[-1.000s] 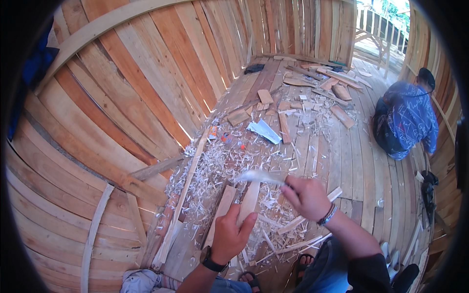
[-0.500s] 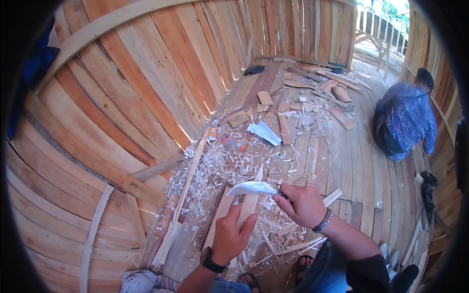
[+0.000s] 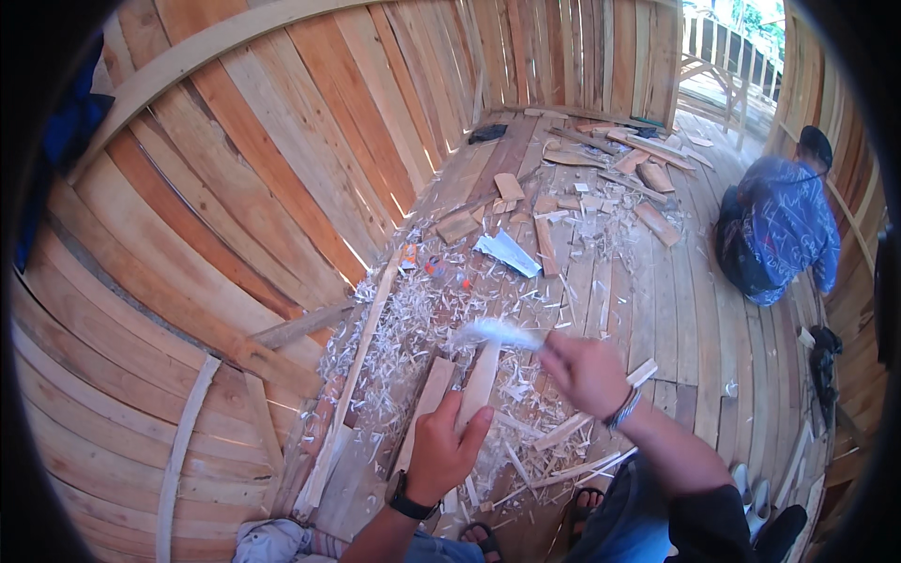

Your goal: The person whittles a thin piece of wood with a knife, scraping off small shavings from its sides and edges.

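My left hand (image 3: 445, 454), a dark watch on its wrist, is closed around the lower part of a pale strip of wood (image 3: 481, 377). The strip points away from me, its far end close to the blade. In my right hand (image 3: 587, 377) is the handle of a large curved knife (image 3: 502, 332); a bracelet circles that wrist. Motion blurs the blade, which lies crosswise near the tip of the strip. Whether blade and wood touch, I cannot tell. Just left of the strip, a flat wooden board (image 3: 425, 409) slants past my left hand.
Pale wood shavings (image 3: 394, 328) cover the plank floor around my hands and sandalled feet. Offcuts (image 3: 601, 164) are heaped toward the far wall, and a bluish-white sheet (image 3: 508, 253) lies ahead. Another person (image 3: 779, 220) sits low at the right. A plank wall (image 3: 253, 169) rises on the left.
The knife has moved slightly away from me, toward the tip of the strip, and its blade is now blurred. My left hand has hardly moved.
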The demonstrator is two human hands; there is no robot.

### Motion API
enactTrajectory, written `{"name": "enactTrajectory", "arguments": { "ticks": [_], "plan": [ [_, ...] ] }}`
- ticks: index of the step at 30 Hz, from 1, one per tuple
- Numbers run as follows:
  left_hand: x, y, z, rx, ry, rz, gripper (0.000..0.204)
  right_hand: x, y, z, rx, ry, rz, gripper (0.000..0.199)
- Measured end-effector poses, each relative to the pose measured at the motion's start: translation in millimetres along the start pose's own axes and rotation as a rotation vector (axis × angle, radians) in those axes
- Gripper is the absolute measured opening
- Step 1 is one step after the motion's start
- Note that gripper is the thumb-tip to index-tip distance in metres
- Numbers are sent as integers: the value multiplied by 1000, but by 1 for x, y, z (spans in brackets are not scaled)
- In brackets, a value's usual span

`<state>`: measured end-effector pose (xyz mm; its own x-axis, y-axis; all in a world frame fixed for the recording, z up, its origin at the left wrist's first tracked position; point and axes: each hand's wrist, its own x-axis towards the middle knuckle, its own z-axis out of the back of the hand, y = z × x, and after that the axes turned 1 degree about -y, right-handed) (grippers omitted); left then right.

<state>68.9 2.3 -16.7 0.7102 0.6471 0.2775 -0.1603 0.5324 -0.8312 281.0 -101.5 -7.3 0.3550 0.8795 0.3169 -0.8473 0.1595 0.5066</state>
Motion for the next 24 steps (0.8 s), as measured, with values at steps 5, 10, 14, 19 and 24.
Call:
{"name": "enactTrajectory", "arguments": {
  "ticks": [5, 10, 14, 19, 24],
  "plan": [
    [1, -1, -1, -8, -5, -2, 28, -8, 11, -5, 52, -13, 10, 32],
    [-8, -11, 4, -1, 38, 63, 23, 1, -6, -6, 28, -110, -113, 32],
    [-6, -6, 4, -13, 28, 61, 26, 0, -14, -18, 261, -136, -196, 35],
    [-5, -11, 1, -11, 44, 1, 30, 2, -29, -15, 866, -179, -349, 34],
    [-7, -12, -1, 21, 66, 8, 29, -2, 5, -5, 1068, -91, -287, 18]
  ]
}}
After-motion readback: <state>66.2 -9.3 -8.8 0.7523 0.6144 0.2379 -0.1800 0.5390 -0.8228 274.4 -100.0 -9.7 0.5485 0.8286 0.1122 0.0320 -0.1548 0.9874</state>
